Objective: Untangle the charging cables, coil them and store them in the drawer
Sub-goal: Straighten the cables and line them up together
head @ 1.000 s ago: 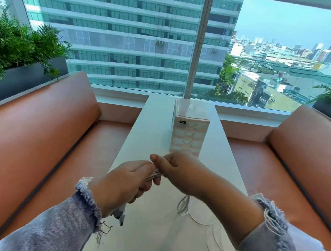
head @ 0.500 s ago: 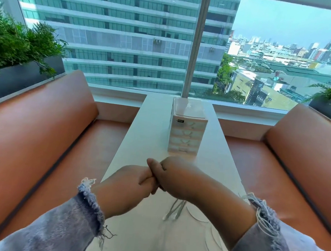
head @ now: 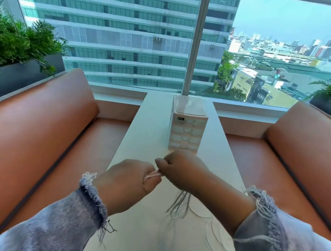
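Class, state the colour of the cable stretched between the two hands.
The cable is pale pinkish white, best seen in the head view.

Left hand (head: 127,180), right hand (head: 183,171) curled, pinching, nearly touching; forearms converge.

My frayed denim sleeves (head: 64,222) are faded blue-grey, mottled paler. The thin charging cables (head: 179,203) look white, perhaps pinkish; they blur. The small plastic drawer box (head: 187,133) is cream with a black label (head: 180,118), the long table (head: 148,128) white, the padded leather benches (head: 32,126) orange-brown.
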`<state>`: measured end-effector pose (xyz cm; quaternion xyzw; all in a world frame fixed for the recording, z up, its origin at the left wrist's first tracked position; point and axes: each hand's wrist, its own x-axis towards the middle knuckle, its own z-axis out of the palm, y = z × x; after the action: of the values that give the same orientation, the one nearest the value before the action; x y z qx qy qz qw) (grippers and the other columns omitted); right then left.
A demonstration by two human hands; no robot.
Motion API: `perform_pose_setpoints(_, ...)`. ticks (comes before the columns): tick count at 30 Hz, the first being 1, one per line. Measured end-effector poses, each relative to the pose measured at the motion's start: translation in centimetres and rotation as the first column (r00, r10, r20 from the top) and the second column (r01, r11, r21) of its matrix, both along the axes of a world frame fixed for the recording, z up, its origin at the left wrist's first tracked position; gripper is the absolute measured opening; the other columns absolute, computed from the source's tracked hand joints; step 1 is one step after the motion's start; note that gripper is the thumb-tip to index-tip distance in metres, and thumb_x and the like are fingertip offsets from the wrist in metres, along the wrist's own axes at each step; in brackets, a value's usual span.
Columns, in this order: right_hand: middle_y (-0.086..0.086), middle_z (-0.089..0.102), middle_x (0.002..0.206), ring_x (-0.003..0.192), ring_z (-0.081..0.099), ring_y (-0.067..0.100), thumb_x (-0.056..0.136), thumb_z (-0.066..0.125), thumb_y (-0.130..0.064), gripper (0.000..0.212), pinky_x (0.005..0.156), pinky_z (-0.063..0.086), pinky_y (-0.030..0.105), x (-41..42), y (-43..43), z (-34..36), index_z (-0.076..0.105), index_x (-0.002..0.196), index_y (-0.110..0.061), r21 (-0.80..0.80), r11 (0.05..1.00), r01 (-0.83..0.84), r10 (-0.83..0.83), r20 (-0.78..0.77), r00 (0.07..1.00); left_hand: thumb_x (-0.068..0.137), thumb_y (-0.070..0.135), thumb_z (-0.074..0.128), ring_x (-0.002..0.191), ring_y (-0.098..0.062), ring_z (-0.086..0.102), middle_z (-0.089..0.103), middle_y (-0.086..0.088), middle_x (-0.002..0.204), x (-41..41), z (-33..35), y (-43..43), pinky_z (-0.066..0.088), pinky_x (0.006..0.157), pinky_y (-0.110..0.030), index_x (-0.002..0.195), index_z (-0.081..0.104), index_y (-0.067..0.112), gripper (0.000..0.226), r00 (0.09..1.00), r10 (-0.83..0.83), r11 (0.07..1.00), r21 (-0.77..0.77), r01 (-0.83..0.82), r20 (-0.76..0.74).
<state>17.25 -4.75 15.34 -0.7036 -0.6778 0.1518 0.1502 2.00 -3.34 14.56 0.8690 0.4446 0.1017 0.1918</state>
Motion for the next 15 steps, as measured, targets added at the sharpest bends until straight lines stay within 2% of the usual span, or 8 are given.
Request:
perform_pose_setpoints(3,0.003,0.054,0.058,0.058,0.051,0.018,0.096,0.044,-0.04,0.051,0.062,0.043,0.029,0.1,0.2,0.5,0.051,0.051,-0.017,-0.036,0.999,0.014,-0.019,-0.14,0.99,0.093,0.043,0.046,0.069,-0.015,0.054,0.06,0.002,0.076,0.1,0.2,0.3,0.04,0.06,-0.027,0.084,0.058,0.02,0.028,1.0,0.012,0.999,0.034,-0.013,0.027)
perform_pose_setpoints(6,0.005,0.06,0.072,0.07,0.055,0.023,0.099,0.032,-0.041,0.049,0.064,0.041,0.031,-0.8,-0.7,-0.2,0.065,0.073,-0.017,0.062,0.997,-0.056,0.045,0.158,0.986,0.089,0.044,0.055,0.068,-0.012,0.056,0.06,0.005,0.071,0.0,0.1,0.2,0.041,0.058,-0.021,0.076,0.058,0.029,0.02,0.997,0.028,0.999,0.03,-0.03,0.066)
perform_pose_setpoints(8,0.002,0.053,0.072,0.067,0.049,0.023,0.101,0.023,-0.039,0.051,0.061,0.034,0.03,-1.2,-1.3,-0.3,0.067,0.085,-0.018,0.151,0.977,-0.153,0.08,0.404,0.911,0.084,0.044,0.063,0.065,-0.01,0.058,0.063,0.004,0.07,0.0,-0.5,0.0,0.043,0.058,-0.021,0.073,0.059,0.027,0.02,0.996,0.044,0.998,-0.038,-0.041,0.082)
perform_pose_setpoints(9,0.001,0.051,0.071,0.066,0.047,0.023,0.102,0.022,-0.038,0.052,0.06,0.033,0.03,-1.1,-1.4,-0.3,0.067,0.085,-0.018,0.18,0.965,-0.19,0.094,0.44,0.893,0.082,0.042,0.066,0.065,-0.01,0.059,0.065,0.004,0.071,0.0,-0.8,-0.2,0.044,0.059,-0.021,0.075,0.061,0.025,0.02,0.992,0.049,0.996,-0.083,-0.039,0.114)
perform_pose_setpoints(10,0.0,0.05,0.07,0.065,0.047,0.022,0.102,0.023,-0.038,0.051,0.06,0.034,0.03,-0.9,-1.4,-0.3,0.066,0.084,-0.019,0.196,0.961,-0.196,0.098,0.423,0.901,0.08,0.042,0.069,0.063,-0.01,0.058,0.065,0.003,0.07,0.0,-0.9,-0.3,0.044,0.058,-0.021,0.077,0.063,0.022,0.021,0.984,0.057,0.988,-0.15,-0.031,0.171)
perform_pose_setpoints(12,-0.001,0.054,0.066,0.064,0.05,0.021,0.1,0.029,-0.04,0.048,0.06,0.037,0.03,-0.4,-1.2,0.0,0.063,0.072,-0.02,0.194,0.975,-0.108,0.062,0.231,0.971,0.077,0.047,0.069,0.055,-0.011,0.053,0.06,0.001,0.062,-0.2,-0.5,-0.2,0.044,0.055,-0.021,0.081,0.067,0.014,0.034,0.895,0.155,0.907,-0.42,0.04,0.419)
perform_pose_setpoints(14,0.001,0.051,0.056,0.06,0.05,0.021,0.098,0.037,-0.039,0.05,0.059,0.037,0.031,0.3,-0.7,0.2,0.052,0.057,-0.017,0.203,0.979,0.029,-0.02,-0.045,0.999,0.079,0.059,0.055,0.054,-0.019,0.052,0.059,-0.009,0.063,-0.9,0.2,0.6,0.048,0.055,-0.028,0.093,0.071,0.002,0.061,0.691,0.425,0.647,-0.73,0.22,0.585)
perform_pose_setpoints(15,0.001,0.045,0.05,0.055,0.046,0.019,0.098,0.04,-0.039,0.052,0.057,0.035,0.032,0.5,-0.5,0.4,0.045,0.052,-0.014,0.224,0.97,0.098,-0.065,-0.151,0.986,0.078,0.065,0.044,0.053,-0.022,0.051,0.059,-0.012,0.064,-1.3,0.2,1.0,0.05,0.055,-0.029,0.1,0.07,-0.001,0.075,0.592,0.542,0.521,-0.791,0.32,0.596)
